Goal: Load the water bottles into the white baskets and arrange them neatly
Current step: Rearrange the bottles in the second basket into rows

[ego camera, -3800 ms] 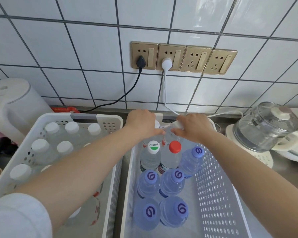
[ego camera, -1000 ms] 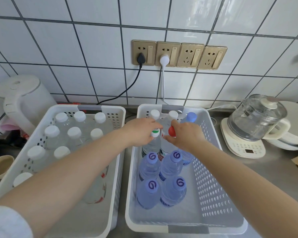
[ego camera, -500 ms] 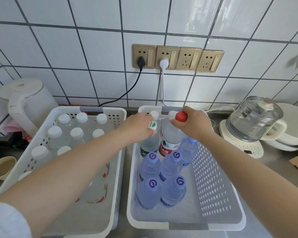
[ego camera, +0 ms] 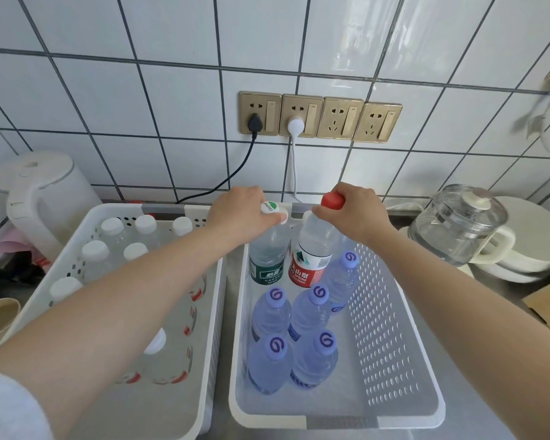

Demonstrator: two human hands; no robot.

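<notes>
- L hand (ego camera: 242, 214) grips the white cap of the green-label bottle (ego camera: 266, 258); fingers curled round the cap, thumb side hidden.
- R hand (ego camera: 354, 214) holds the red-label bottle (ego camera: 311, 252) by its red cap, fingers wrapped tight round it.
- Both bottles sit near the far end of the right basket (ego camera: 391, 312), side by side & about touching. Whether the bases rest on the floor or hang just above it I can't tell; they look raised & slightly tilted.
- Five purple-cap bottles (ego camera: 311, 312) stand nearer in the same basket: two pairs + one by the right wall. The near part of the floor is bare.
- Left basket (ego camera: 210, 306) carries white-cap bottles (ego camera: 134, 250) upright at the far end, with more lying flat under the L forearm.
- Step in hand, as I read it: seat the two tall bottles in a tidy back row.
- To do it well: keep both vertical, lower straight, bases flat before letting go. Press them tight together & square to the far wall, in line w/ the purple columns.
- Risk: cap-only hold lets a tall bottle swing & knock the purple one just beside it; go slow.
- Kettle (ego camera: 42, 198) & glass pot (ego camera: 458, 223) stand on the desk either side, apart from the work.
</notes>
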